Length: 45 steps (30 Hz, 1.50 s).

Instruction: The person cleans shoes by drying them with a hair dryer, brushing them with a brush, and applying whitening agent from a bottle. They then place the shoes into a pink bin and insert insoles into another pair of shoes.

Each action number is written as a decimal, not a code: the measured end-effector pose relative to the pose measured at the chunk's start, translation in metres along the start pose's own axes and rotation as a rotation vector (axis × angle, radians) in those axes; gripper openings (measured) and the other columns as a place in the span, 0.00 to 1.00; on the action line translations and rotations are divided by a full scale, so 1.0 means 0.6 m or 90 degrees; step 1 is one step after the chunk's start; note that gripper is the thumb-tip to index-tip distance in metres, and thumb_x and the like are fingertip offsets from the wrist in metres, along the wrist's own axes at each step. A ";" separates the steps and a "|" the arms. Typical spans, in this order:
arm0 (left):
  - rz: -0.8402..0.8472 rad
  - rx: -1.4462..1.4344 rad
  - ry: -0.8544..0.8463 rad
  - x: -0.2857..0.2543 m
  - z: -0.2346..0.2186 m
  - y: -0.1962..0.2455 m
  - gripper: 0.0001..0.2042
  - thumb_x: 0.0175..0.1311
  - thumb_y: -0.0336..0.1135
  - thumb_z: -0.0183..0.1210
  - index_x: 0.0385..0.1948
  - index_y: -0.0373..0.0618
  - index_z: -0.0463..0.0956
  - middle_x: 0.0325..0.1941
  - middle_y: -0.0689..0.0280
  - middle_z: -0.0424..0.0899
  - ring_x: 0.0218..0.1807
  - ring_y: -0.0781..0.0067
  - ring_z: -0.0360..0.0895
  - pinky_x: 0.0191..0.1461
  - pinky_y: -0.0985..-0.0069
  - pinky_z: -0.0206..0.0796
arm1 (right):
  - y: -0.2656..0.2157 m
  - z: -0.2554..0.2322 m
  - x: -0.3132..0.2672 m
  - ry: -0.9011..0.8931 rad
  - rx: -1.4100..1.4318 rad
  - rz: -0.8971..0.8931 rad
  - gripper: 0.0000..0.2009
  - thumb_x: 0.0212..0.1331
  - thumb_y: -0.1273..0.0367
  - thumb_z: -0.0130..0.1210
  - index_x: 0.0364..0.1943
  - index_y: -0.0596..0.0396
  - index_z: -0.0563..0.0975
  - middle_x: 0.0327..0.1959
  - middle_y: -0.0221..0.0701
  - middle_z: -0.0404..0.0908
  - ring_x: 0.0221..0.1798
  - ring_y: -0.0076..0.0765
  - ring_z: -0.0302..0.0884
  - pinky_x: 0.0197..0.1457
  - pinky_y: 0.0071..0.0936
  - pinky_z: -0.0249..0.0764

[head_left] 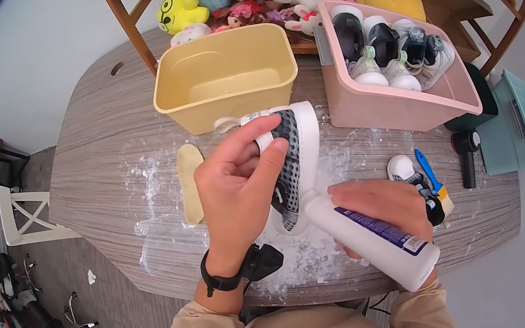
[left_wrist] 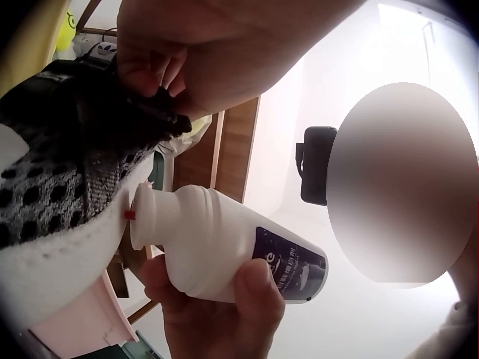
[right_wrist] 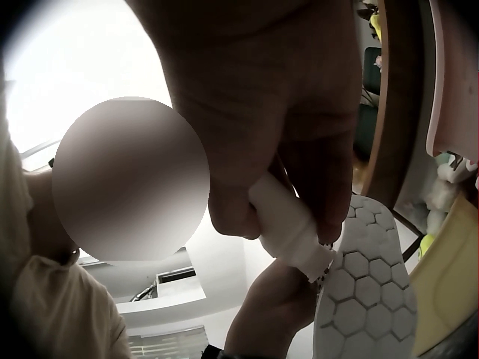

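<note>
My left hand (head_left: pixel 235 184) grips a dark mesh sneaker (head_left: pixel 293 145) with a thick white sole, tipped up on its side above the table. My right hand (head_left: pixel 390 201) is wrapped around a white squeeze bottle (head_left: pixel 360 238) with a purple label, tilted toward the shoe. In the left wrist view, the bottle's small red tip (left_wrist: pixel 130 215) is right at the sole's white edge (left_wrist: pixel 67 277). A hexagon-patterned outsole (right_wrist: pixel 367 288) shows in the right wrist view, with the bottle neck beside it. A pale insole (head_left: pixel 189 183) lies left of my left hand.
Beyond my hands stand a yellow bin (head_left: pixel 216 112) and a pink bin (head_left: pixel 395 109) holding several shoes. To the right lie another sneaker (head_left: pixel 404 169), a blue-handled brush (head_left: pixel 432 174) and a black handheld device (head_left: pixel 466 155). White residue (head_left: pixel 150 180) marks the tabletop.
</note>
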<state>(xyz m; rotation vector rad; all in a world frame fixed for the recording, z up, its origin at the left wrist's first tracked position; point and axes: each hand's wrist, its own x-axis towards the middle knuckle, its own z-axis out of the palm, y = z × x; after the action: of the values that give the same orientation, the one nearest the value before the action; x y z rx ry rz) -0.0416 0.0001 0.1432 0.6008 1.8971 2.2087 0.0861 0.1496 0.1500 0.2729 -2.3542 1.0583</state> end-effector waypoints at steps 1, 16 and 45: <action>-0.003 -0.005 -0.002 -0.001 0.002 0.000 0.12 0.60 0.21 0.59 0.46 0.33 0.78 0.23 0.78 0.71 0.22 0.95 0.59 0.25 0.92 0.49 | -0.001 0.000 0.000 0.010 -0.002 0.007 0.21 0.34 0.67 0.71 0.37 0.60 0.80 0.37 0.42 0.84 0.39 0.44 0.84 0.43 0.31 0.79; 0.019 0.026 -0.077 -0.006 0.010 -0.010 0.11 0.59 0.23 0.60 0.44 0.36 0.79 0.19 0.81 0.66 0.20 0.95 0.56 0.22 0.91 0.46 | 0.030 -0.015 -0.001 0.076 -0.046 -0.025 0.21 0.39 0.67 0.68 0.41 0.59 0.78 0.40 0.40 0.84 0.41 0.44 0.84 0.44 0.31 0.78; 0.235 0.259 -0.261 -0.010 0.015 -0.002 0.07 0.54 0.23 0.61 0.35 0.44 0.83 0.31 0.60 0.85 0.30 0.65 0.82 0.32 0.76 0.71 | 0.056 -0.023 0.001 0.382 0.313 0.264 0.14 0.55 0.72 0.61 0.43 0.65 0.73 0.37 0.34 0.80 0.35 0.24 0.80 0.36 0.22 0.78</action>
<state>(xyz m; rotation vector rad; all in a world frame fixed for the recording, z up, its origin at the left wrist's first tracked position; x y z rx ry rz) -0.0325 0.0061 0.1416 1.4471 2.1326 1.6778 0.0778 0.1822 0.1365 -0.3385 -1.6198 1.6393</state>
